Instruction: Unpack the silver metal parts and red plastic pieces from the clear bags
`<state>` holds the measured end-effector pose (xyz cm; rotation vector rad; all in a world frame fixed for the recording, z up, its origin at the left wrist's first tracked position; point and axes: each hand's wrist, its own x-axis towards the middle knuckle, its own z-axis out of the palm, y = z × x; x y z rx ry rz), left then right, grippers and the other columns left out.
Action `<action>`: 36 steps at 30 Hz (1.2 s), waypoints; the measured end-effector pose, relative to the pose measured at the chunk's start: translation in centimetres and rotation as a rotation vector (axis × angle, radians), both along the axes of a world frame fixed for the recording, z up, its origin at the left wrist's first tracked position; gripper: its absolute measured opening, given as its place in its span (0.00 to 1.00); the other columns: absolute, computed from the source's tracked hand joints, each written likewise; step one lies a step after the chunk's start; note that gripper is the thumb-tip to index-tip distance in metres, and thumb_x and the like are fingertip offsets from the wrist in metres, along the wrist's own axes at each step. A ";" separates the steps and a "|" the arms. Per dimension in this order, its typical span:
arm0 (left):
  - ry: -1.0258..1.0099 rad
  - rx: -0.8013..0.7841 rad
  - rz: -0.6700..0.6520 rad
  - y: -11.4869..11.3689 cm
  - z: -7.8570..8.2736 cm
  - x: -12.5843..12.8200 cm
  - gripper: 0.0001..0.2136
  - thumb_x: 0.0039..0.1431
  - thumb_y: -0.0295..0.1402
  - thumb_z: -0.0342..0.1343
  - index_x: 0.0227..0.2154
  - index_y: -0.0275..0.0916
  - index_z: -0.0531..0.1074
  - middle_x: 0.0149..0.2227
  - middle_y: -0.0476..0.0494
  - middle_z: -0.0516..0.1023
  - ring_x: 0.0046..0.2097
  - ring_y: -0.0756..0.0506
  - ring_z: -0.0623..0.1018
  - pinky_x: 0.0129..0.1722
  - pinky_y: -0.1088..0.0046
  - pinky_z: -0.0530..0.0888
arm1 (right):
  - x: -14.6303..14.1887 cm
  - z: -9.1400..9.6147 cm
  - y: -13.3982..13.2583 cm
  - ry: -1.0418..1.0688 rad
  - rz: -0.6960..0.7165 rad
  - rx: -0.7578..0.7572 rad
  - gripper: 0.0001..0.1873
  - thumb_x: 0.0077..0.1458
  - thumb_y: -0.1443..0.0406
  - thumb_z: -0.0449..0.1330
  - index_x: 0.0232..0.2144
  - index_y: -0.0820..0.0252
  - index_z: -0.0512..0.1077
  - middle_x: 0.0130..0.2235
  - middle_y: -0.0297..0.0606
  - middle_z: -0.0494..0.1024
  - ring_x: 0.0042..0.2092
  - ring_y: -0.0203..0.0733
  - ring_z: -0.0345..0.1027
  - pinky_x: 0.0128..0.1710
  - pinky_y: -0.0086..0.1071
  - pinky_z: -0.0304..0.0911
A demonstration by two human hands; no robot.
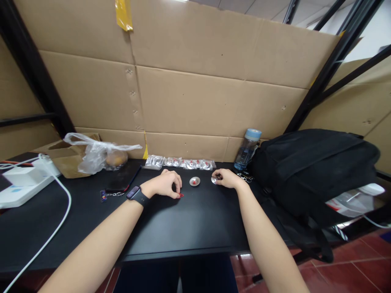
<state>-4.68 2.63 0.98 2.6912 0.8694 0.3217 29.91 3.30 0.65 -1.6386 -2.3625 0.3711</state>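
My left hand (168,183), a dark watch (137,196) on its wrist, is closed in a pinch on a small red loop-shaped piece (181,195) at the table surface. Further right, my right hand (225,178) has its fingers closed on the edge of a small silver disc (214,180), partly hidden by the fingers. Between the hands lies a round silver dish (192,179) with a small red piece (194,182) at its centre. Behind them, clear packets (191,164) holding silver discs and red pieces lie in a row.
A black backpack (314,171) and a water bottle (247,148) stand at the right. At the left are a plastic bag (94,156), a dark flat case (124,179) with a keychain, and a white power strip (27,187). A cardboard wall (189,101) closes the back.
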 end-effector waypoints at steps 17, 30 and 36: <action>-0.136 0.217 0.097 0.4 -0.9 0.5 0.09 0.65 0.37 0.54 0.41 0.45 0.79 0.46 0.46 0.79 0.50 0.42 0.75 0.52 0.63 0.65 | -3.6 -0.3 -0.3 0.073 0.184 0.235 0.25 0.47 0.71 0.71 0.49 0.54 0.77 0.53 0.43 0.74 0.54 0.48 0.68 0.57 0.40 0.61; -0.317 0.160 0.019 0.4 -2.5 2.3 0.09 0.68 0.37 0.52 0.43 0.45 0.78 0.50 0.44 0.74 0.54 0.43 0.73 0.57 0.63 0.69 | -8.6 0.4 -2.1 0.230 0.448 0.403 0.08 0.63 0.65 0.61 0.38 0.53 0.81 0.42 0.39 0.79 0.45 0.42 0.71 0.50 0.35 0.64; -0.431 0.001 -0.030 0.6 -2.7 2.3 0.07 0.65 0.36 0.56 0.40 0.43 0.78 0.50 0.43 0.74 0.53 0.44 0.74 0.56 0.66 0.69 | -8.9 0.5 -2.3 0.310 0.484 0.334 0.07 0.63 0.63 0.61 0.37 0.54 0.81 0.39 0.38 0.82 0.41 0.41 0.74 0.47 0.33 0.64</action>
